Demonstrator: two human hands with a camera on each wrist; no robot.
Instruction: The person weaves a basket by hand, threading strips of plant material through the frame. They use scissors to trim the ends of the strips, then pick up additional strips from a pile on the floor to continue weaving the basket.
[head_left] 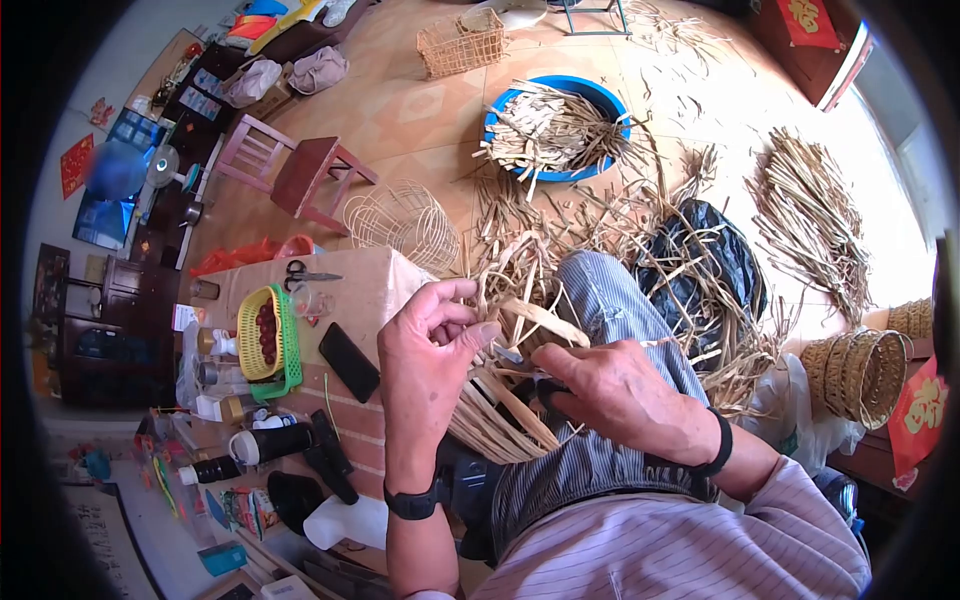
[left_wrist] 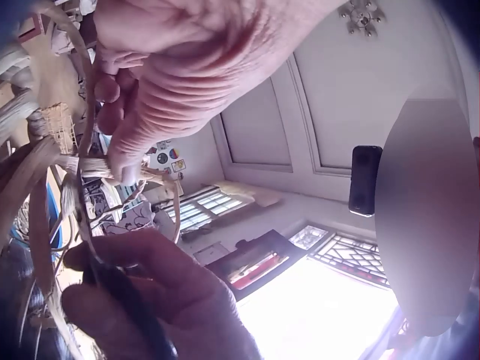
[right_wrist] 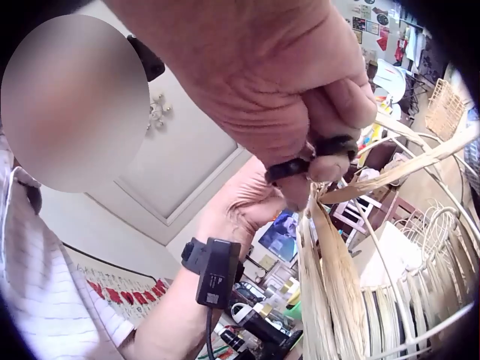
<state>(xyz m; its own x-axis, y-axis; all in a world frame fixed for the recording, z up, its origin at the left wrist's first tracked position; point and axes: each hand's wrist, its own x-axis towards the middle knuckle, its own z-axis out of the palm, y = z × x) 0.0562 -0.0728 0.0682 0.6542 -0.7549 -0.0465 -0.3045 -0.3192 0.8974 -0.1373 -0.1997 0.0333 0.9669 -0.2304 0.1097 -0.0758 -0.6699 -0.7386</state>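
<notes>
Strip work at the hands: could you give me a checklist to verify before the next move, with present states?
1. Left hand pinching a strip: ok.
2. Right hand gripping the black-handled tool: ok.
3. Tool tip away from left fingers: cannot tell.
4. Loose ends on the strip work tucked in: not ok, several stick out.
5. More strips in the blue tub: ok.
</notes>
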